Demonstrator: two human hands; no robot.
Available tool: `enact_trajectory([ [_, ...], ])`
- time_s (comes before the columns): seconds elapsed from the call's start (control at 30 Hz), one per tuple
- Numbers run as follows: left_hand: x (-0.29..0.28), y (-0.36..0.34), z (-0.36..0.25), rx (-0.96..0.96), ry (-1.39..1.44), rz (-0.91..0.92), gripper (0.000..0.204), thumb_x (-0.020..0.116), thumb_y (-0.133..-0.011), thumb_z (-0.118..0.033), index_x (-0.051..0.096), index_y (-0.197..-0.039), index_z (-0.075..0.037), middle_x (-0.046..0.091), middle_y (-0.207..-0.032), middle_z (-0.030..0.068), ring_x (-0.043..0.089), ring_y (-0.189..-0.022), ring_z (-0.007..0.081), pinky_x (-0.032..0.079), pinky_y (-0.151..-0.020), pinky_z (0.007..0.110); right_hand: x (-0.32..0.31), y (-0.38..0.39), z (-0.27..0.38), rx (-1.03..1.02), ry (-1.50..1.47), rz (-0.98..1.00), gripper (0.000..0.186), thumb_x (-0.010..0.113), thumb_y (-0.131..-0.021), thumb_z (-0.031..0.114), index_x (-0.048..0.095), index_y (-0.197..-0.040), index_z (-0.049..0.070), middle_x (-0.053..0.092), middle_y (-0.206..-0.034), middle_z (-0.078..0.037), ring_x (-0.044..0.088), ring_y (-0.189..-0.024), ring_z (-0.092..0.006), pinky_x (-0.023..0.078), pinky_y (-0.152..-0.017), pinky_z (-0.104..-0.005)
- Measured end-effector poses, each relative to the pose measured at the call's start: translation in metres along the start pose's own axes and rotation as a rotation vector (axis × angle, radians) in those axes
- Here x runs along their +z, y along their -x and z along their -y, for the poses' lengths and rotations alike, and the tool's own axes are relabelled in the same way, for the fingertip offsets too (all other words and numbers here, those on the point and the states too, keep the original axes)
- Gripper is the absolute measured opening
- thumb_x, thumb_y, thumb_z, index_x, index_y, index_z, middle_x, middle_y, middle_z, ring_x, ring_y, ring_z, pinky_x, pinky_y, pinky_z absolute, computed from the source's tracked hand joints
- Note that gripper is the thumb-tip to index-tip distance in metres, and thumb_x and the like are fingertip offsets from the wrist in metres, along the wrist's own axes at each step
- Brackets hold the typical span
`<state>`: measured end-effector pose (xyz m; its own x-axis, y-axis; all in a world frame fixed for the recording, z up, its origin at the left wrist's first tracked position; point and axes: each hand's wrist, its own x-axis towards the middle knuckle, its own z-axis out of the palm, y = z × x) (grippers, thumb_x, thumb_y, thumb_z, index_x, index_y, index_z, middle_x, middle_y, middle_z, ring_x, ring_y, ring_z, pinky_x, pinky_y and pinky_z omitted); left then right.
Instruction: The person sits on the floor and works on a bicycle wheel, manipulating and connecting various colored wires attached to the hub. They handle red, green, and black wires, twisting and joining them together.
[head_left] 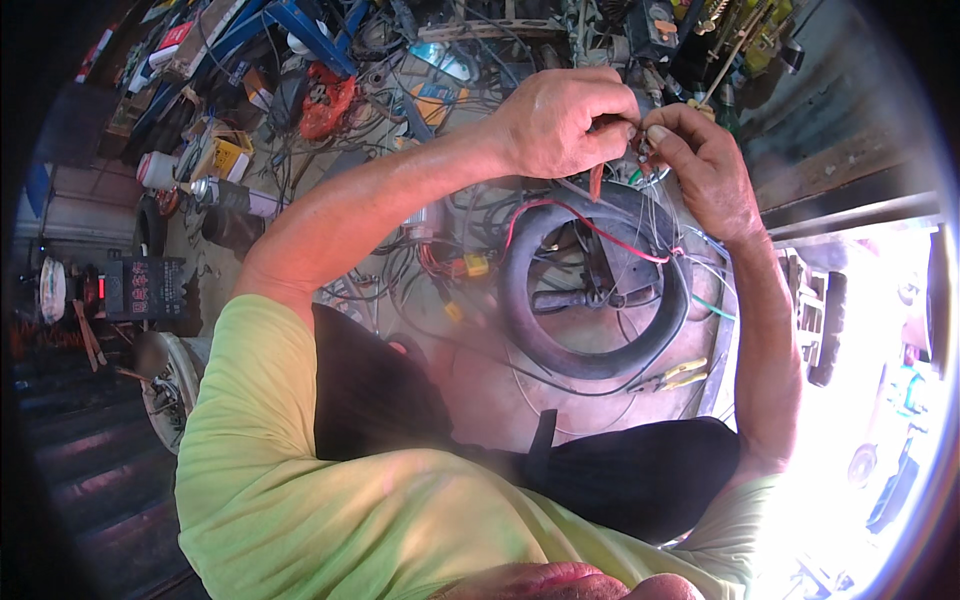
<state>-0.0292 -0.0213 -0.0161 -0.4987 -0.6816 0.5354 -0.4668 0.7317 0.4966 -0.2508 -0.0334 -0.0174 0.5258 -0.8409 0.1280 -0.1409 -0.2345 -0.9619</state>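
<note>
One small bright-yellow plastic block (475,264): lodged among loose cables at centre left, well apart from both hands.
Bare left hand (572,125): held at upper centre, fingers curled; thumb and forefinger are closed at the top of the wires, but exactly which strand is pinched cannot be told.
Smooth black rubber ring (590,361): laid on the floor below both hands in the frame, its rounded edge bordered by pale floor (460,385) toward lower centre, where moving room is judged widest.
Thin pale metal wires (655,205): gripped at the upper end, between the two sets of fingertips; the long axis is run nearly vertically down the frame, across the ring's upper right. The lower run is placed nearer the right hand.
Yellow-handled metal pliers (684,373): left just beside the ring's lower right edge.
Bare right hand (705,168): bent inward at upper right of centre, thumb and forefinger pinched on the wires.
Long brownish board (845,168): set beyond the right hand, room on that side being limited.
</note>
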Motion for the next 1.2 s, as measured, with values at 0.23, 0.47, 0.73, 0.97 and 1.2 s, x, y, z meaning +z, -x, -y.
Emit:
enact_trajectory([
  [0.23, 0.000, -0.004, 0.006, 0.139, -0.142, -0.100, 0.007, 0.065, -0.087, -0.003, 0.067, -0.094, -0.002, 0.060, -0.085, 0.0076, 0.068, -0.081, 0.0201, 0.053, -0.062, 0.032, 0.002, 0.000, -0.002, -0.046, 0.083, -0.083, 0.024, 0.058, -0.097, 0.019, 0.063, -0.103, -0.004, 0.068, -0.084, -0.007, 0.063, -0.079, -0.0123, 0.050, -0.076, -0.0279],
  [0.47, 0.001, -0.002, 0.010, 0.047, 0.065, -0.041, 0.012, 0.066, -0.091, -0.009, 0.067, -0.100, -0.001, 0.062, -0.085, 0.0068, 0.069, -0.076, 0.0186, 0.054, -0.063, 0.030, 0.013, 0.001, -0.002, -0.081, 0.094, -0.222, 0.020, 0.061, -0.095, 0.016, 0.065, -0.105, -0.002, 0.070, -0.086, -0.007, 0.065, -0.079, -0.0115, 0.052, -0.073, -0.0285],
  [0.73, -0.004, -0.009, -0.003, -0.203, 0.445, 0.107, 0.009, 0.060, -0.094, -0.004, 0.062, -0.094, 0.005, 0.062, -0.086, 0.0098, 0.070, -0.072, 0.0242, 0.056, -0.061, 0.032, 0.004, 0.000, 0.000, -0.497, 0.554, -0.233, 0.020, 0.065, -0.086, 0.017, 0.071, -0.101, 0.007, 0.069, -0.094, -0.015, 0.066, -0.088, -0.0355, 0.053, -0.077, -0.0424],
  [0.97, 0.008, -0.015, -0.012, 0.036, -0.090, -0.051, 0.005, 0.066, -0.085, 0.001, 0.064, -0.090, 0.001, 0.060, -0.085, 0.0128, 0.064, -0.071, 0.0282, 0.050, -0.061, 0.036, -0.002, 0.008, -0.001, -0.557, 0.858, -0.289, 0.016, 0.063, -0.084, 0.022, 0.070, -0.092, 0.009, 0.069, -0.087, -0.012, 0.069, -0.084, -0.0306, 0.055, -0.075, -0.0434],
  [1.2, 0.018, -0.022, -0.028, 0.015, -0.095, -0.011, 0.008, 0.066, -0.086, 0.001, 0.063, -0.094, 0.001, 0.061, -0.089, 0.0129, 0.064, -0.081, 0.0308, 0.050, -0.071, 0.037, -0.003, 0.016, 0.010, -0.149, 0.803, -0.244, 0.023, 0.060, -0.085, 0.025, 0.070, -0.090, 0.005, 0.071, -0.091, -0.017, 0.069, -0.091, -0.0343, 0.055, -0.080, -0.0447],
])
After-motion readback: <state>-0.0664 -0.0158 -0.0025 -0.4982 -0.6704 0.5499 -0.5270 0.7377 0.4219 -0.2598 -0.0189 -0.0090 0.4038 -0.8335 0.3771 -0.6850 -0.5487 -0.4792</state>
